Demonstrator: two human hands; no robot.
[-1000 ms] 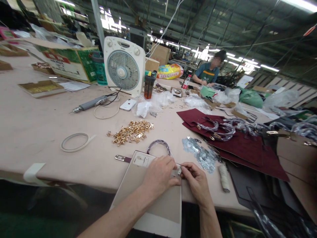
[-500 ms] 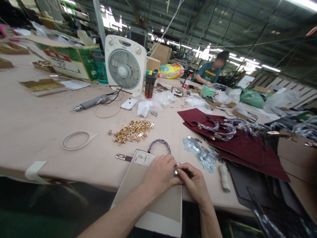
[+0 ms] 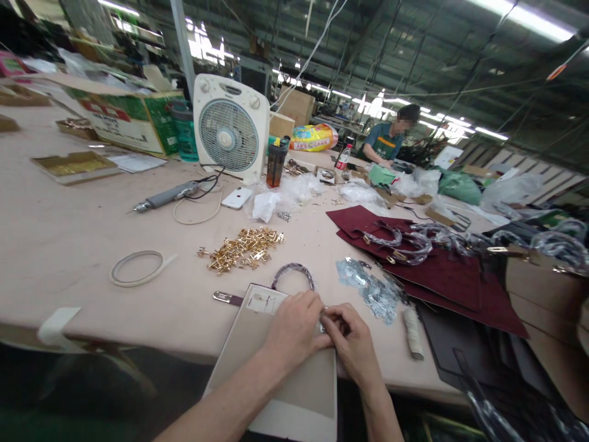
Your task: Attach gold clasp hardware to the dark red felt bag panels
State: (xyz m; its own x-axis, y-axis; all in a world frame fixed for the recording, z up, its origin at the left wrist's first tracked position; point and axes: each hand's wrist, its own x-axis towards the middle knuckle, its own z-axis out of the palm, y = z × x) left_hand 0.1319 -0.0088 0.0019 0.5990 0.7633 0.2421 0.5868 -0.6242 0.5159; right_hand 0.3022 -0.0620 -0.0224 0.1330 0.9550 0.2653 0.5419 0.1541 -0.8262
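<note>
A flat bag panel (image 3: 271, 383), beige inside with a pale border, lies over the table's front edge. From its far edge rise a plastic-wrapped handle (image 3: 294, 268) and, at the left, a dark red strap with a metal plate (image 3: 224, 298). Over the panel's upper right part rests my left hand (image 3: 294, 325), fingers curled at the right edge and thumb below. Facing it, my right hand (image 3: 352, 337) pinches with thumb and forefinger at that edge. A small shiny metal piece (image 3: 321, 326) shows between the two hands, mostly covered by fingers.
Gold fittings (image 3: 243, 250) lie beyond the panel, flat metal plates (image 3: 370, 288) to its right. Dark red panels (image 3: 442, 285) are stacked further right. A tape roll (image 3: 138, 268), electric screwdriver (image 3: 168, 194), phone (image 3: 237, 197) and fan (image 3: 229, 132) stand left. Another person (image 3: 384, 141) works across the table.
My view has shifted slightly. Both hands keep to the panel's right edge, with the fingers drawn a little closer around the small metal piece, which shows less.
</note>
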